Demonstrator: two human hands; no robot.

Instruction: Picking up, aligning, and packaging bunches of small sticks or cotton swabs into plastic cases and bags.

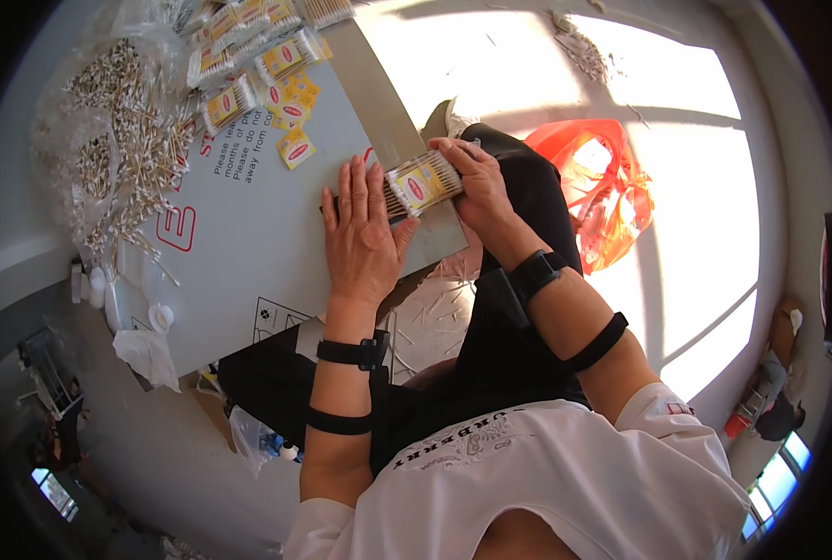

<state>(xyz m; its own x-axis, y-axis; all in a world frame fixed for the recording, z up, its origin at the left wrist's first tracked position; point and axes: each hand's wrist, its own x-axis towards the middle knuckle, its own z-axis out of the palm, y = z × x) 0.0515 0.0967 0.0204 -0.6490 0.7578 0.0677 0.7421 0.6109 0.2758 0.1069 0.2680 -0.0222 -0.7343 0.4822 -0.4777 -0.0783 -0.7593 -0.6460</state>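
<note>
A clear pack of cotton swabs [422,181] with a yellow label and a red oval lies at the right edge of the grey board. My right hand [476,182] grips its right end, with the thumb along the near side. Just left of the pack, my left hand [362,224] rests palm down, its fingers stretched out over the board. The left thumb reaches toward the pack's lower edge; whether it touches cannot be made out. Loose yellow label cards [294,147] lie farther up the board. What lies under my left palm is hidden.
A big plastic bag of loose cotton swabs [122,121] spills over the board's [238,252] left side. Filled packs [287,56] are piled at the far end. A tape roll [161,318] sits near the left edge. An orange plastic bag [612,210] stands on the floor beyond my leg.
</note>
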